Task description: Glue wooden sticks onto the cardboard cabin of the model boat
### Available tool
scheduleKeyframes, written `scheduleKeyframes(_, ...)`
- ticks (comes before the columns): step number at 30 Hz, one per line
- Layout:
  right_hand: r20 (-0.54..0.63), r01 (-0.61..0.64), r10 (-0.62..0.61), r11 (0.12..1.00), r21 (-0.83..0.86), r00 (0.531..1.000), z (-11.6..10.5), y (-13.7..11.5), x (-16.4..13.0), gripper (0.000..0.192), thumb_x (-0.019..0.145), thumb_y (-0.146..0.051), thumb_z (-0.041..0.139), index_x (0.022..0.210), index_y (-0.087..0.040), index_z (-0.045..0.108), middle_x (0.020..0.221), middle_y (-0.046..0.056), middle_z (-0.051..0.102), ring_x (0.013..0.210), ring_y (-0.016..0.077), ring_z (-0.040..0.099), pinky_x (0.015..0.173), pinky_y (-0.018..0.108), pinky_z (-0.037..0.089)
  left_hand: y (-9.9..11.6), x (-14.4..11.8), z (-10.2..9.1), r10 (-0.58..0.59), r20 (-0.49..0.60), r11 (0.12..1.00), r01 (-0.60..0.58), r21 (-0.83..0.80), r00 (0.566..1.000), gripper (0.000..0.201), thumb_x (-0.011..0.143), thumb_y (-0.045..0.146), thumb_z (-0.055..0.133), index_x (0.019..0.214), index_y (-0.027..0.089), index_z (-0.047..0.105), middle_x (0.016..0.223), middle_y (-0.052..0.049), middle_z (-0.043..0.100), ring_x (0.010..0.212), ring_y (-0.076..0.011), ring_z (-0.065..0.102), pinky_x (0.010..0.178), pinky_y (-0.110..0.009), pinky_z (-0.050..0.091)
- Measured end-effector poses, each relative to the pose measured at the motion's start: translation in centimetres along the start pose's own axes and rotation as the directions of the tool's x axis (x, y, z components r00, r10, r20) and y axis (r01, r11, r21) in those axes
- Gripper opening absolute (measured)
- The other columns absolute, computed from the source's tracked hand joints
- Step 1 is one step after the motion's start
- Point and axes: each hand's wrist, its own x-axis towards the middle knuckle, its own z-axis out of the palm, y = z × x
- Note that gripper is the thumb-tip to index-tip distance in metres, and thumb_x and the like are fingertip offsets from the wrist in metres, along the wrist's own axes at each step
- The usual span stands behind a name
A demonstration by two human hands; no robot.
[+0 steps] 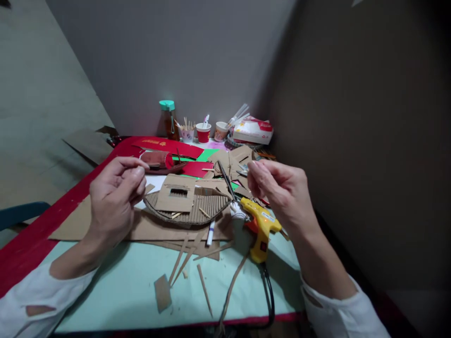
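Head view: cardboard boat (188, 209) on desk (123, 291), hull formed, cabin with window slot glued on top; few sticks lie loose on deck. Left hand (114, 197) raised left of boat, fingers pinched shut, possibly on tiny sliver, too small to tell. Right hand (282, 190) raised right of boat, fingers curled, pinching, hold unclear. Glue gun (260, 227) rests just right of boat, unheld. Cut strips (190, 263) in front of boat unused. Judged: hull done, detailing left.

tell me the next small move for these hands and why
Probably bring the right hand down to the yellow glue gun. Both hands hover with fingers pinched above the cardboard boat model, the left hand too. Whether either holds a small piece cannot be told; the gun lies nearest the right.
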Motion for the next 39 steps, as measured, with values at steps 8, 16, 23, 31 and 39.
scheduleKeyframes(8, 0.208, -0.11, 0.123, 0.991, -0.077, 0.97, -0.4, 1.2, 0.5, 0.016, 0.094, -0.03, 0.065, 0.084, -0.018, 0.069, 0.077, 0.001, 0.066, 0.065, 0.0131, 0.055, 0.054, 0.024, 0.038, -0.9, -1.6, -0.1, 0.202, 0.07, 0.943, -0.213, 0.255, 0.977, 0.012, 0.097, 0.013, 0.06, 0.092, 0.022, 0.067, 0.066, 0.007, 0.06, 0.06, -0.0099, 0.055, 0.059, -0.026, 0.04)
scheduleKeyframes(16, 0.093, -0.104, 0.148, 0.922, -0.372, 0.985, -1.0, 2.4, 0.8, 0.012, 0.093, -0.021, 0.054, 0.093, -0.019, 0.066, 0.074, 0.002, 0.07, 0.062, 0.0148, 0.062, 0.055, 0.024, 0.044, -1.5, -1.9, 0.0, 0.266, 0.154, 0.868, -0.306, 0.392, 0.952, 0.014, 0.095, 0.013, 0.065, 0.084, 0.022, 0.066, 0.071, 0.006, 0.068, 0.055, -0.0083, 0.053, 0.057, -0.026, 0.04)
scheduleKeyframes(23, -0.05, -0.051, 0.023, 0.746, -0.664, 0.998, -0.8, 4.5, 0.9, 0.014, 0.091, -0.016, 0.057, 0.103, -0.019, 0.065, 0.066, 0.001, 0.065, 0.053, 0.0175, 0.055, 0.059, 0.031, 0.039, -0.8, -0.8, -0.1, 0.019, 0.158, 0.986, -0.044, 0.161, 0.987, 0.019, 0.094, 0.024, 0.069, 0.077, 0.02, 0.062, 0.06, 0.005, 0.068, 0.039, -0.0042, 0.043, 0.036, -0.017, 0.03)
scheduleKeyframes(31, 0.217, 0.26, -0.151, 0.691, -0.674, 0.964, 2.4, 1.9, -0.3, 0.017, 0.102, -0.018, 0.054, 0.102, -0.018, 0.071, 0.093, 0.008, 0.073, 0.086, 0.0221, 0.064, 0.079, 0.034, 0.049, 0.5, 0.2, 0.3, -0.251, 0.34, 0.935, 0.318, -0.157, 0.906, 0.014, 0.092, 0.022, 0.067, 0.08, 0.016, 0.062, 0.061, 0.001, 0.07, 0.036, -0.0045, 0.05, 0.035, -0.011, 0.033)
scheduleKeyframes(39, 0.555, 0.395, 0.206, 0.511, -0.763, 0.806, 6.3, -1.4, 0.4, 0.02, 0.089, -0.017, 0.073, 0.069, -0.015, 0.069, 0.073, 0.011, 0.07, 0.076, 0.0279, 0.061, 0.067, 0.037, 0.031, -0.1, 0.5, -0.3, -0.169, 0.25, 0.977, 0.196, -0.087, 0.953, 0.002, 0.091, 0.019, 0.066, 0.091, 0.019, 0.068, 0.06, 0.005, 0.061, 0.045, -0.006, 0.045, 0.039, -0.012, 0.034)
